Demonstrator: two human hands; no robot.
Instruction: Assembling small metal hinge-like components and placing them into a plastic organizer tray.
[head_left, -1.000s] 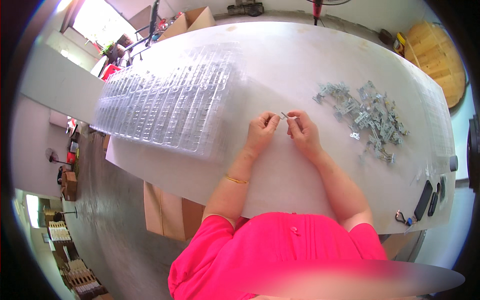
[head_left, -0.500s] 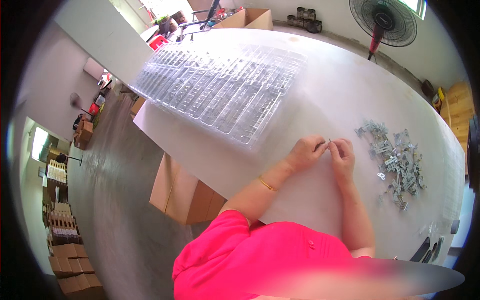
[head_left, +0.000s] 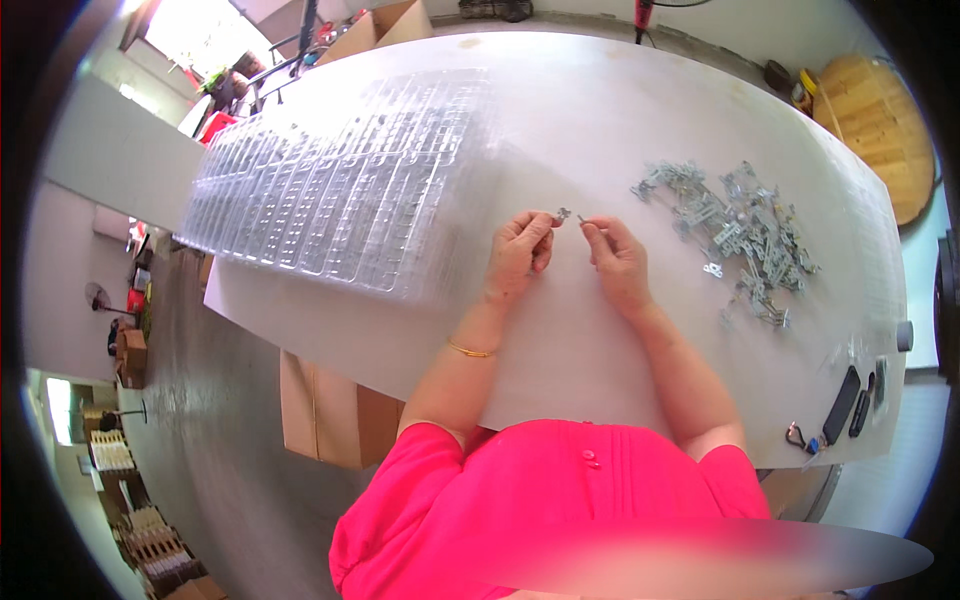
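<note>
My left hand (head_left: 520, 252) pinches a small grey metal bracket (head_left: 564, 214) between thumb and fingertips. Just across a narrow gap, my right hand (head_left: 618, 262) is closed on a tiny thin metal piece (head_left: 583, 220), too small to make out its kind. Both hands are above the white table (head_left: 575, 350). To their right lies a loose pile of small metal brackets (head_left: 745, 225), with one brighter bracket (head_left: 712, 270) at its near edge. On the left, clear plastic compartment trays (head_left: 335, 190) are stacked, with grey parts showing through them.
Near the table's right edge lie a black phone-like slab (head_left: 842, 405), a dark slim tool (head_left: 860, 412) and a small cord loop (head_left: 795, 436). A cardboard box (head_left: 335, 412) stands below the table's left edge. A round wooden board (head_left: 875, 135) is beyond the far right edge.
My hands have drawn apart from their fingertip contact, and the bracket in the left one now shows. My view has shifted, so the table's right side shows more fully.
</note>
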